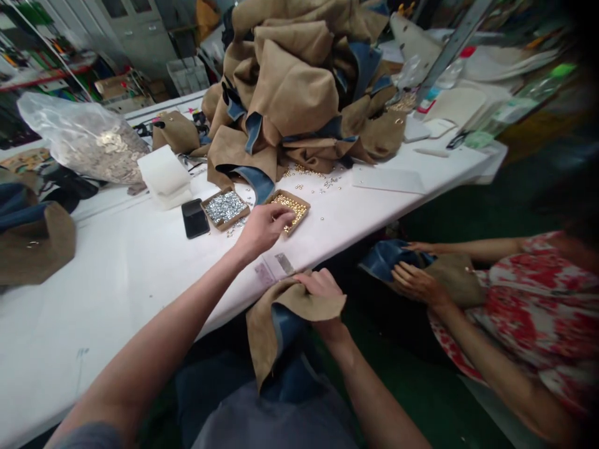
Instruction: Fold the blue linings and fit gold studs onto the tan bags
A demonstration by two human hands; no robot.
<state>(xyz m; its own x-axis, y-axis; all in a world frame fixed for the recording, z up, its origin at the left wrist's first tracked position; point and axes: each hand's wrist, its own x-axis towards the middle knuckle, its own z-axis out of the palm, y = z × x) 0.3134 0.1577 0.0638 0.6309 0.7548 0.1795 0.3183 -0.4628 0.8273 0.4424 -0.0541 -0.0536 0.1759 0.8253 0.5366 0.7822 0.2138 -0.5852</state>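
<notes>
My left hand (264, 227) reaches over the white table (116, 274) to a small cardboard tray of gold studs (299, 204), its fingers pinched together at the tray's near edge; what they pinch is too small to make out. My right hand (321, 285) grips a tan suede piece with blue lining (269, 324) at the table's front edge, and the piece hangs down toward my lap. A second cardboard tray with silver studs (226, 207) sits just left of the gold one.
A large heap of tan and blue pieces (299, 87) fills the table's back. A black phone (194, 218), white foam blocks (163, 176) and a plastic bag of metal parts (84, 140) lie left. At right a person in a red-patterned top (528, 312) handles another piece (449, 274).
</notes>
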